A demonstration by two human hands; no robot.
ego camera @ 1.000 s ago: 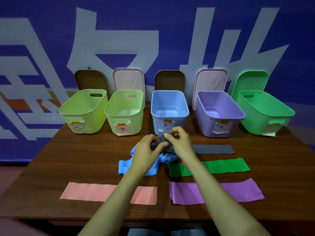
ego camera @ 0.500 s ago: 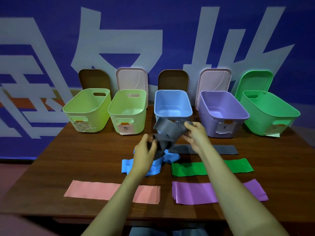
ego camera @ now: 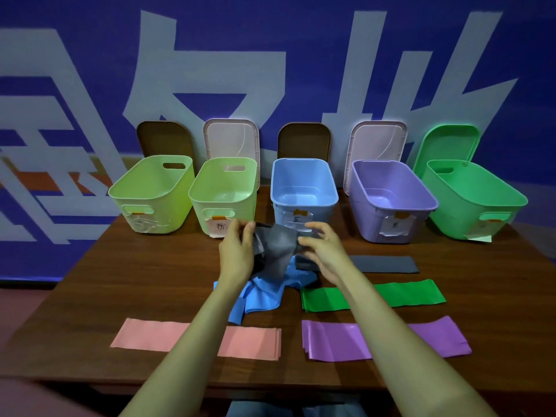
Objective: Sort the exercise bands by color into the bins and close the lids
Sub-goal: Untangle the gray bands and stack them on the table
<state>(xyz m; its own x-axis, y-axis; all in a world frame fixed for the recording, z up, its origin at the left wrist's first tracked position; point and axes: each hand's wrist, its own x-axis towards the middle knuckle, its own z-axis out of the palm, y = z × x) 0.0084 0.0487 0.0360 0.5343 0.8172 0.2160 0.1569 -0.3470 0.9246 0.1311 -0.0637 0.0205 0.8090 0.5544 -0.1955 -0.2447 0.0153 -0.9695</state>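
While both of your hands hover over the middle of the table (ego camera: 120, 281), they hold one crumpled grey band (ego camera: 276, 243) between them, just in front of the blue bin (ego camera: 304, 203). Your left hand (ego camera: 237, 251) pinches the band's left edge, thumb and fingers curled onto it. Your right hand (ego camera: 323, 251) grips the other end, fingers bent round the material. The band is off the wood, bunched and partly folded, and hangs above a rumpled blue band (ego camera: 264, 293) lying under your wrists.

A flat grey band (ego camera: 385, 264) lies on the table just right of your right hand. Nearer to you on that side lies a green band (ego camera: 400, 291), then a purple band (ego camera: 331, 341). A pink band (ego camera: 150, 338) lies flat to the left, under your left forearm.

Five bins stand open in a row along the far edge. From left to right they are a yellow-green bin (ego camera: 150, 203), a pale green bin (ego camera: 222, 194), the blue one, a purple bin (ego camera: 391, 206) and a green bin (ego camera: 475, 200). Their lids (ego camera: 231, 139) lean upright against the wall behind them.
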